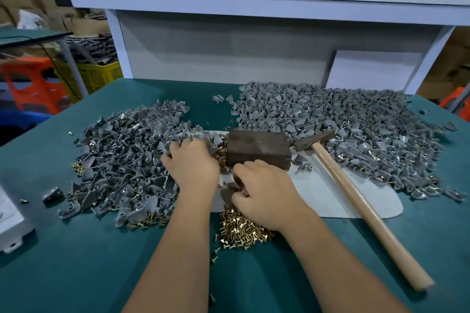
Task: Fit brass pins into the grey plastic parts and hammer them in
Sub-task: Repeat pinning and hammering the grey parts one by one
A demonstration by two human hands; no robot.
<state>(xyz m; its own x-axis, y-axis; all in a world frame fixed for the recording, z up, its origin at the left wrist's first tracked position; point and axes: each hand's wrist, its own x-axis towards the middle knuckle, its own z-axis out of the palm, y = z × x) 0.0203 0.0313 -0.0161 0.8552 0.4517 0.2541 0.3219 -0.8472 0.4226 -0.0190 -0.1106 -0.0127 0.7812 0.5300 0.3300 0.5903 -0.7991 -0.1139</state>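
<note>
Brass pins [241, 226] lie heaped under the right hand [264, 190], which seems to pinch one at a grey plastic part [227, 193] beside the dark block [256, 150], while the left hand [192, 160] curls into the part pile [119, 160]; fitting first, then the idle hammer [356, 193].

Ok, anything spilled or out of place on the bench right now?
Nothing damaged. A few brass pins lie scattered on the green mat, away from the main pin pile near the right hand. The hammer lies untouched across the white sheet.
</note>
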